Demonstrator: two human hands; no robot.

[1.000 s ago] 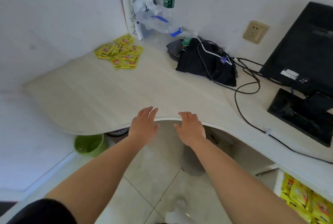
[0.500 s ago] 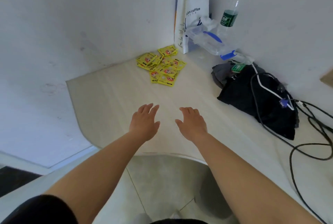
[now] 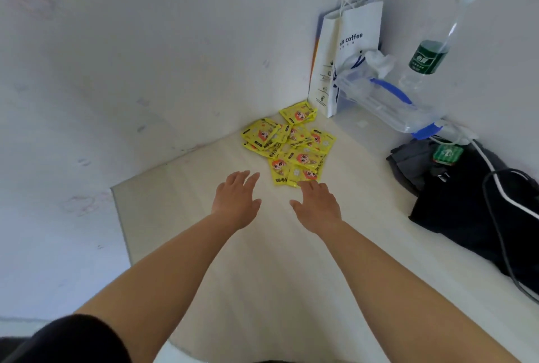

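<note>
Several yellow snack packets (image 3: 291,146) with an orange cartoon figure lie in a loose heap near the far corner of a pale wooden desk (image 3: 262,260). My left hand (image 3: 236,199) is stretched out over the desk, palm down, fingers straight, just left of the heap's near edge. My right hand (image 3: 318,205) is also flat and empty, its fingertips at the nearest packet. Whether they touch it is unclear.
A white paper coffee bag (image 3: 344,56) stands in the corner. Beside it sit a clear plastic container with blue parts (image 3: 388,105) and a water bottle with a green label (image 3: 431,50). Black cloth with cables (image 3: 472,205) lies at the right. Walls close in left and behind.
Both hands have travelled forward from the desk's front edge across the top to the yellow packets. The view has swung left and closer to the corner; the monitor has left view.
</note>
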